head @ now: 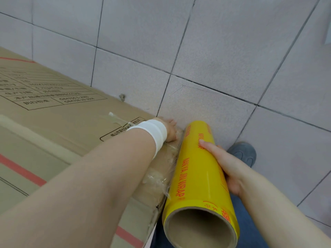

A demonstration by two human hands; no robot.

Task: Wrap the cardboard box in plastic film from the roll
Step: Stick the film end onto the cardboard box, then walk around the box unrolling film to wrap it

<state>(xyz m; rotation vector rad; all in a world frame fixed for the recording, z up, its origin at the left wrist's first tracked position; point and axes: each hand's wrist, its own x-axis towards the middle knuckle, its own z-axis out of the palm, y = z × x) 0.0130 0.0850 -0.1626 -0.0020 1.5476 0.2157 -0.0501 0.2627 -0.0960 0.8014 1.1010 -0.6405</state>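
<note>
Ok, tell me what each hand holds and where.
The right hand grips the yellow plastic film roll around its middle. The left hand holds nothing, pressing film against a corner of the cardboard box.

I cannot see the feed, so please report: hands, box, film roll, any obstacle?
Hands: left hand presses film on box corner; right hand grips yellow roll beside box edge. No obstacle seen.

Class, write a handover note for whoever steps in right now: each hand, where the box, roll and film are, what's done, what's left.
Left hand presses on the far corner of the cardboard box, over the film.
Right hand grips the yellow roll, held alongside the box's right edge.
Done: a crinkled strip of film clings along that edge.
Left: nearly all the wrapping, as the box top looks bare.
</note>
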